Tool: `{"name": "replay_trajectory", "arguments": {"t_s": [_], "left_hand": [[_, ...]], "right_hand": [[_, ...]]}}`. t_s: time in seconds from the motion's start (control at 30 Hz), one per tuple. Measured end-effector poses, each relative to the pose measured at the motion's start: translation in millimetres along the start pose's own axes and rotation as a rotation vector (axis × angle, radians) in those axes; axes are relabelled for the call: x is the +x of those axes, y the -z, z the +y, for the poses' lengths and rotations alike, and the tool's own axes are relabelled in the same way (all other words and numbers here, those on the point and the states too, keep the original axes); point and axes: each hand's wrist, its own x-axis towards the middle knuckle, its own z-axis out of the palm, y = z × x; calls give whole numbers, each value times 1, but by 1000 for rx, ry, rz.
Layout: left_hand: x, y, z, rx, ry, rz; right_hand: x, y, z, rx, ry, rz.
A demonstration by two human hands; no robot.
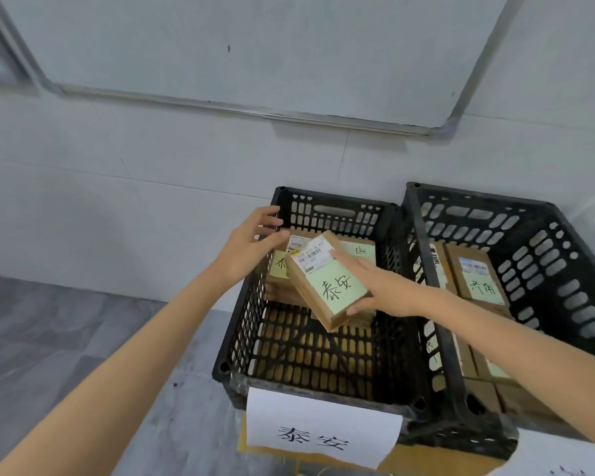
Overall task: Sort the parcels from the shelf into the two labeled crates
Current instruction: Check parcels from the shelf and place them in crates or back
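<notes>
The right hand [389, 286] holds a brown parcel [327, 286] above the inside of the left crate [236, 324]. Its fingers [340, 259] lie across the top of the parcel and the thumb is curled against the edge at 4 o'clock. The parcel is tilted, with its near corner dipping toward 6 o'clock. It carries a white barcode sticker and a green note handwritten 泰安.

Just beyond and below it, at the crate's 12 o'clock end, is a stack of parcels [278, 269] with the same green notes. The bottom of the crate toward 6 o'clock is bare mesh.

The left hand [251, 249] hovers at the crate's 10 o'clock corner, fingers spread and relaxed, grasping nothing. Its fingertips are near the rim and the top of the stack (whether they touch either cannot be told).

A white paper sign [320, 427] reading 泰安 hangs on the crate's near wall at 6 o'clock.

The right crate [564, 235] stands touching the left one on its 3 o'clock side. It holds more boxes [478, 280], one with a green note bearing different characters.

Both crates stand on a grey floor [49, 338] against a pale wall, with a whiteboard [255, 46] mounted at 12 o'clock.
</notes>
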Motion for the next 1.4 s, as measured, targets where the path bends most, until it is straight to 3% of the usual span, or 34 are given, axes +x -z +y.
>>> {"name": "replay_trajectory", "arguments": {"t_s": [0.23,0.57,1.3,1.4], "left_hand": [[1,1,-8,113,18,-13],[6,-1,-21,128,36,0],[9,-27,-38,251,-19,-139],[9,-27,-40,254,-26,-145]], "right_hand": [[24,-27,14,-176,120,-242],[62,-60,35,-516,265,-459],[68,-66,50,-785,193,-525],[61,-81,38,-752,116,-419]]}}
